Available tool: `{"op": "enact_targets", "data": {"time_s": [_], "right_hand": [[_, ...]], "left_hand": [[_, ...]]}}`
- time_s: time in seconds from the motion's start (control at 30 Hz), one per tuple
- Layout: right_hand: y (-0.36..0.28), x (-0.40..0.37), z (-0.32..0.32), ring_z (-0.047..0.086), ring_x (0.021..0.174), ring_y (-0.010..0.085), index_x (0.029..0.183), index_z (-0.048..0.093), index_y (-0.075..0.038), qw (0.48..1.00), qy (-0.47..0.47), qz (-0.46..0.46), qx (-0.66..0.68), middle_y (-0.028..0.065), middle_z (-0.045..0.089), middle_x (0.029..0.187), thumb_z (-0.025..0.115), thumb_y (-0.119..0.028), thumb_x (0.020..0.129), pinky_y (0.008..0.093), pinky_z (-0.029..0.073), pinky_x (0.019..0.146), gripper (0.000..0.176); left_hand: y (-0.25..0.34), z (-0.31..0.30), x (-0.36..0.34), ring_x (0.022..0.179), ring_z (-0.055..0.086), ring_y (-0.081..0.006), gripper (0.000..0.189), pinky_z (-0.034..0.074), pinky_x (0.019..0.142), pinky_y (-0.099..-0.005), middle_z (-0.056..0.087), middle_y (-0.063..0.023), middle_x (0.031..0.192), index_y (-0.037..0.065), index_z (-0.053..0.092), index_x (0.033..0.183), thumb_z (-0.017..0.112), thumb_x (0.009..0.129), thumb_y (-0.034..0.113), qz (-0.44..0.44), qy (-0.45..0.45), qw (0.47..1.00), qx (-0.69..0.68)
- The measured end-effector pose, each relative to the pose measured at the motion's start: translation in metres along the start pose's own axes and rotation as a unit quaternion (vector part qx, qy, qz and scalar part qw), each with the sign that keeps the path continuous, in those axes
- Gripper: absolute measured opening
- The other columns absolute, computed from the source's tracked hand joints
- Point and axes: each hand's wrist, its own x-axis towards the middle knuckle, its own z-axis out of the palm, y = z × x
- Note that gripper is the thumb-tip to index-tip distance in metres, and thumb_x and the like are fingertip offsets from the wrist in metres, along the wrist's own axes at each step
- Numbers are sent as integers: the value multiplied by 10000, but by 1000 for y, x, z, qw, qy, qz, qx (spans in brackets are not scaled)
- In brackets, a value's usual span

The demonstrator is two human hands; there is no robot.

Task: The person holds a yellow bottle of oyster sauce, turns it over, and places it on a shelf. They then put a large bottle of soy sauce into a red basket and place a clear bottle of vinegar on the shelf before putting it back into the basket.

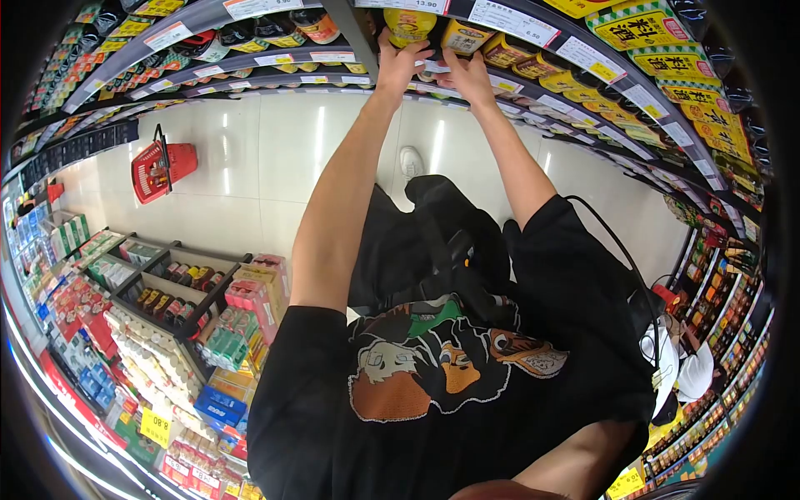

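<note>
At the shelf edge, my left hand (402, 65) is closed around the lower part of a jar with a yellow label (410, 27). Close beside it, my right hand (468, 77) has its fingers stretched apart towards the left hand. The fingertips of that hand lie just below another jar with a yellow-and-brown label (467, 37), overlapping its base in this view. More yellow-labelled jars (510, 55) stand in a row to the right. Price tags (515, 18) line the shelf edge above my right hand.
A red shopping basket (167, 171) stands on the pale tiled floor (267, 158) to the left. Behind it is a display stand (179, 283) with bottles and cartons. Two-tiered shelves (250, 67) curve across the front. Someone in white (693, 371) is at the right.
</note>
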Motion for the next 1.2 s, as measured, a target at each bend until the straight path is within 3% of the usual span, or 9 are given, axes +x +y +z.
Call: {"op": "enact_targets", "data": {"time_s": [0.13,0.2,0.27,0.4,0.53,0.87,0.97,1.1,1.2], "right_hand": [[-5,-16,2,756,860,265,1376,359,81,1000,0,4,-1,211,712,1068,663,-308,1019,342,643,736,609],[-8,-35,8,749,864,242,1495,251,108,999,14,25,-15,209,716,1084,674,-313,1015,320,631,733,766],[8,-44,14,747,856,228,1563,165,99,997,-5,31,-72,201,722,1097,664,-302,1027,299,611,764,835],[14,-96,35,734,874,193,1458,375,131,982,-185,42,-12,150,747,1078,637,-334,1042,305,577,787,677],[-21,-136,59,712,1024,202,1400,543,21,924,-350,141,-56,133,714,1166,591,-321,1070,340,551,926,479],[-61,-170,182,704,1012,193,1352,594,-22,899,-423,114,-21,101,700,1117,549,-260,1092,340,542,935,356],[-54,-177,242,706,987,178,1340,601,-25,891,-439,109,-43,92,703,1103,552,-250,1088,323,537,930,342],[-55,-201,339,664,944,136,1305,629,-22,871,-473,111,-71,71,702,1080,548,-228,1086,303,525,929,312],[-52,-224,416,601,891,97,1280,650,-17,852,-508,93,-79,45,695,1040,553,-224,1080,273,508,894,303]], "left_hand": [[-5,3,-8,1181,682,-293,847,559,999,-438,625,-222,1343,46,-6,1609,580,1005,150,-4,3,1000,-18],[-10,0,-25,1174,683,-291,842,560,998,-435,621,-226,1346,27,7,1609,581,1007,155,-11,29,999,-37],[-25,-11,-52,1177,675,-275,713,560,994,-423,625,-206,1346,-26,211,1583,588,1013,178,-7,16,999,-44],[-43,-54,-129,1185,663,-243,391,544,985,-383,647,-142,1348,-38,590,1341,574,1036,205,-16,54,998,-2],[-30,-103,-220,1139,687,-238,340,539,949,-352,692,-140,1262,-25,615,1294,546,1063,214,-87,118,989,-1],[-14,-202,-295,1054,716,-231,280,538,940,-336,729,-141,1158,-40,648,1212,552,1068,180,0,194,981,-6],[17,-236,-316,1008,729,-294,230,559,881,-391,732,-164,1131,23,663,1189,584,1045,183,20,154,955,254],[38,-306,-348,997,696,-402,194,562,851,-456,727,-192,1045,46,670,1124,624,1000,188,110,113,927,340],[47,-366,-370,957,704,-400,188,562,825,-461,730,-192,1021,45,670,1119,625,999,181,102,137,929,328]]}}
